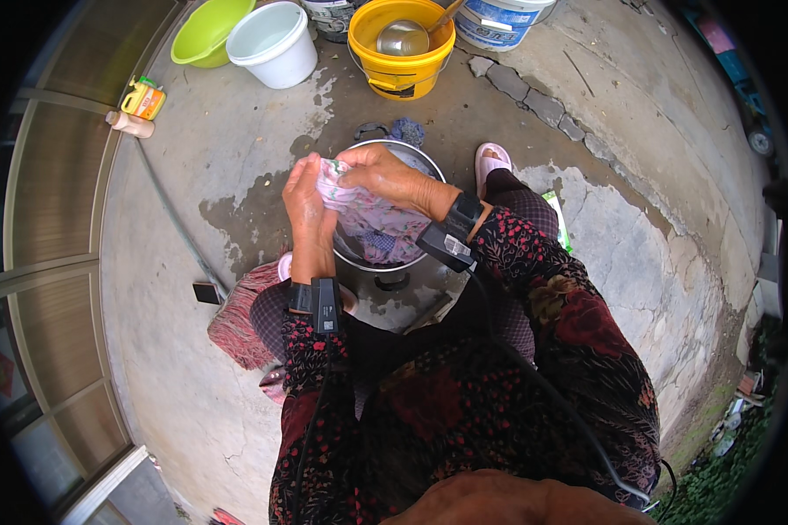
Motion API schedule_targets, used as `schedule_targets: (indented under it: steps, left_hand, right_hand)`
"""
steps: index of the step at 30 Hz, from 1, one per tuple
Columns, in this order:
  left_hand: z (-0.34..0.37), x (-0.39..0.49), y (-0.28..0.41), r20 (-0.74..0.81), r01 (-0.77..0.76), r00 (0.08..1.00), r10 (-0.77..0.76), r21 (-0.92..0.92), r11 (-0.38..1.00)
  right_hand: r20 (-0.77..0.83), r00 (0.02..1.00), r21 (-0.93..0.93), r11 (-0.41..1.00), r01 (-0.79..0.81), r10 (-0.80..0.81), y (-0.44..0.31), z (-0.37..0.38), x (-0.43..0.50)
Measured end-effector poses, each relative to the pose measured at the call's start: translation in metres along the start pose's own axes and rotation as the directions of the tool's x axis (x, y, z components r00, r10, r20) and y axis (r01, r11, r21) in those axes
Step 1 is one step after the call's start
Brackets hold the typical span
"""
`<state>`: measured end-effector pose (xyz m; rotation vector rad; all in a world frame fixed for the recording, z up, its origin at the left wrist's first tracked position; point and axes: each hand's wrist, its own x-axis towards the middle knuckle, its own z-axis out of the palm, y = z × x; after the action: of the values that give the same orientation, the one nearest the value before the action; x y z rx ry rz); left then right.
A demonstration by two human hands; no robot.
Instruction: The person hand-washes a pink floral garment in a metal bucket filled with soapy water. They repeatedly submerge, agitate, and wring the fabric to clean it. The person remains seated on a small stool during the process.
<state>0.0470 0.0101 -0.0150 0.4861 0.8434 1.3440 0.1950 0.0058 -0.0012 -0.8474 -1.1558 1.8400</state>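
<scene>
A pink floral cloth (pixel 374 213) is stretched between my two hands above a metal basin (pixel 427 161) with black handles. My left hand (pixel 308 203) grips its edge on the left side, fingers pointing up. From the right, my right hand (pixel 384 174) pinches the same edge, close to the left. The lower part of the cloth hangs down into the basin, where a dark checked piece of fabric (pixel 375 241) shows against it. Some liquid is visible at the basin's far side. A bunched blue-grey cloth (pixel 408 132) lies by the far handle.
Beyond the basin stand a yellow bucket (pixel 400 72) holding a metal ladle (pixel 404 38), a white bucket (pixel 277 49), a green basin (pixel 203 36) and a blue-white pail (pixel 499 26). A mop (pixel 240 321) and a phone-like dark slab (pixel 206 293) lie left. Cracked concrete runs right.
</scene>
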Motion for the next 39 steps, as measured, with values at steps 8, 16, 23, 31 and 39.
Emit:
schedule_targets:
  steps: [8, 16, 23, 31, 39]
  left_hand:
    - [0.001, -0.001, -0.002, -0.034, 0.017, 0.999, -0.016, 0.041, 0.999]
    - [0.003, -0.001, -0.003, -0.011, -0.019, 1.000, 0.019, 0.058, 0.998]
    - [0.003, -0.002, -0.003, -0.060, 0.009, 0.998, -0.006, 0.046, 0.999]
    - [0.004, -0.001, -0.005, -0.031, -0.041, 0.999, 0.043, 0.079, 0.996]
    - [0.004, -0.002, -0.003, -0.028, -0.038, 0.999, 0.040, 0.059, 0.998]
  right_hand:
    - [-0.084, 0.995, -0.017, 0.998, -0.056, 0.055, 0.008, 0.002, 0.004]
    - [-0.044, 0.999, -0.095, 0.996, -0.001, -0.003, 0.009, 0.000, 0.004]
    - [-0.066, 0.998, -0.114, 0.993, -0.030, 0.023, 0.009, 0.000, 0.004]
    - [-0.060, 0.998, -0.129, 0.992, -0.003, -0.005, 0.013, -0.002, 0.007]
    - [-0.045, 0.999, -0.071, 0.997, 0.005, -0.008, 0.012, -0.001, 0.005]
